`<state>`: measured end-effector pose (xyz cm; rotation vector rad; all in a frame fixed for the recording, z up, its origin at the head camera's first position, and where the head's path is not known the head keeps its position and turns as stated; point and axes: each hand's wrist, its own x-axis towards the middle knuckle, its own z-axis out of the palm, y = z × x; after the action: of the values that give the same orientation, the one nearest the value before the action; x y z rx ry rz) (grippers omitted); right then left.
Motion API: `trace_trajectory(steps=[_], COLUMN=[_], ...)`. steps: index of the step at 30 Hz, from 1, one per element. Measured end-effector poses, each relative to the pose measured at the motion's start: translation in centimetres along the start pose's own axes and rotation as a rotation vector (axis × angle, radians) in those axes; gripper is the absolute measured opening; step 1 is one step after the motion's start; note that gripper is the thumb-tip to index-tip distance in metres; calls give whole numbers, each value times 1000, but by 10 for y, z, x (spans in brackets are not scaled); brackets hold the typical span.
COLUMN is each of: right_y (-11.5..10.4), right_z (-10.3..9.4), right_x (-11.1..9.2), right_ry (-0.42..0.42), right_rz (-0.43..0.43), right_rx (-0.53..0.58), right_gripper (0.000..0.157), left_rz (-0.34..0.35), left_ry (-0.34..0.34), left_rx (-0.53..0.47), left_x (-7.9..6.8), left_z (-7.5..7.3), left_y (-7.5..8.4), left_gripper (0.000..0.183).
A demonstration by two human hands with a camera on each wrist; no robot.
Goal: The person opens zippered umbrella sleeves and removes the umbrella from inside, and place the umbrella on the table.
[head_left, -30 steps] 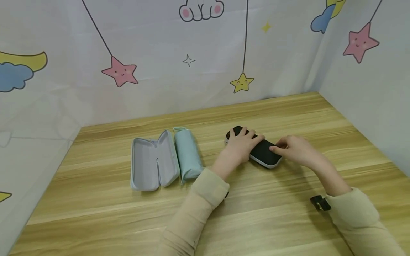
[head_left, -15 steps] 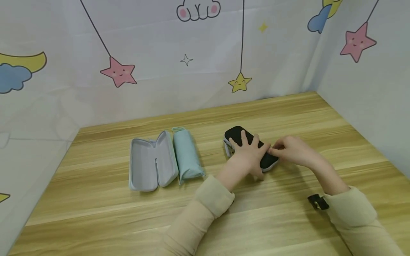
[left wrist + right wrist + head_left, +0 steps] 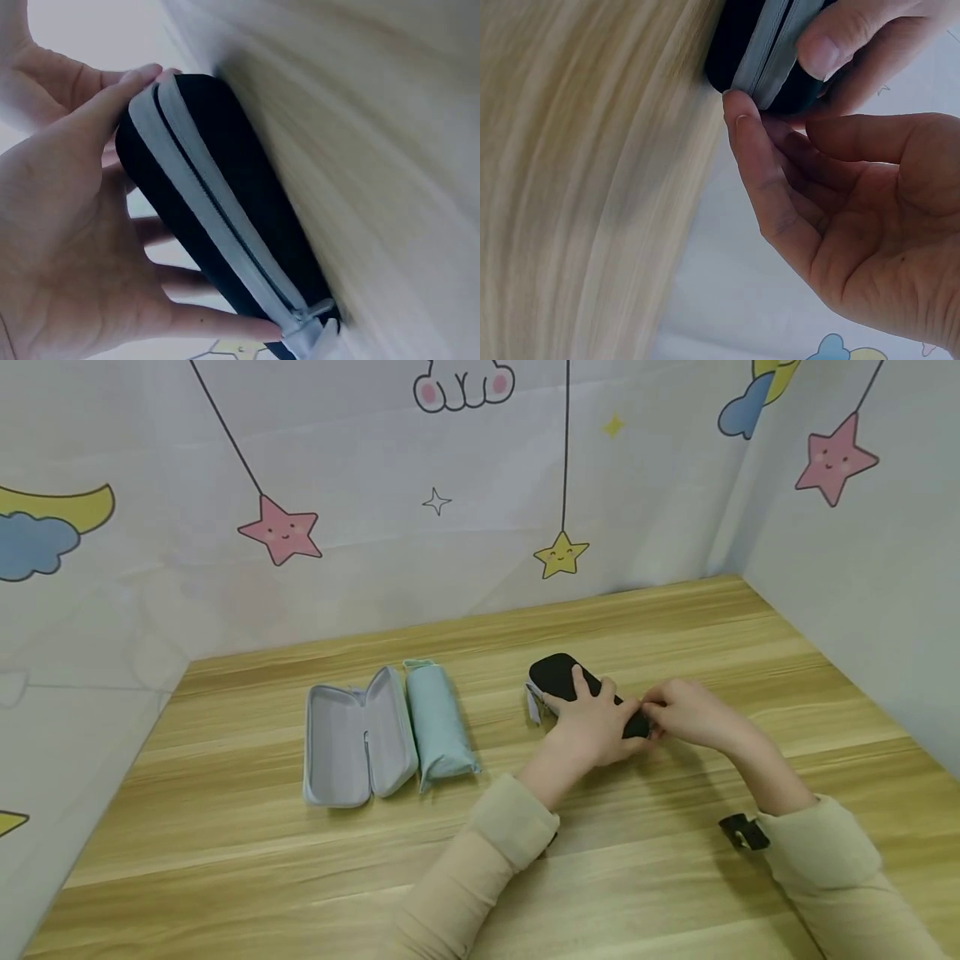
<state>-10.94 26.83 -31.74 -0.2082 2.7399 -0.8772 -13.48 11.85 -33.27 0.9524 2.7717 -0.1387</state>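
Observation:
A black zip case [image 3: 558,672] with a grey zipper band lies slantwise on the table in the head view. My left hand [image 3: 588,727] spans its top with spread fingers, the thumb holding the side near the right end. In the left wrist view, the zipper [image 3: 214,214] runs shut along the side, and its metal slider [image 3: 319,307] sits at the far end by my little finger. My right hand [image 3: 690,714] is at the case's right end. Its fingertips [image 3: 742,112] touch the end beside the zipper band; their full hold is partly hidden.
A pale grey-lined case [image 3: 337,747] stands open on the left. Beside it lies a light blue-green folded umbrella-like pouch [image 3: 441,722] with a loop. The wooden table [image 3: 247,877] meets a printed cloth [image 3: 360,585] behind.
My left hand has slid right along the case to its right end, exposing more of the left top and a grey strap there. My right hand stays at the right end.

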Motion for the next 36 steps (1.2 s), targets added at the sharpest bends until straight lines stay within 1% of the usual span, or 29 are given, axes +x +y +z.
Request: trace_trajectory(steps=[4,7,14,19,24,31,36], right_y=[-1,-1,5,5,3,2,0], right_z=[1,3,6,7,7,7,5], right_x=[0,1,4,4,3,1,1], right_ry=[-5,-16,-35,-26,-44,-57,-61], right_rz=[6,9,-24,-19,5,-1,12], right_rx=[10,16,-36,-42,-30,-16,-11], right_gripper=[29,29,27,26,28,29,29], left_rz=[55,71,63,54,45,24,20], left_ry=[23,26,17,22,40,40,59], left_rx=[-13,-27,-55,-58,-53,-48,-75], left_x=[2,3,2,1,1,2,2], left_z=[0,0,-2,-3,-2,-2,-2], left_y=[-6,-9,-9,-7,-4,1,1], left_gripper=[61,61,60,59,62,60,57])
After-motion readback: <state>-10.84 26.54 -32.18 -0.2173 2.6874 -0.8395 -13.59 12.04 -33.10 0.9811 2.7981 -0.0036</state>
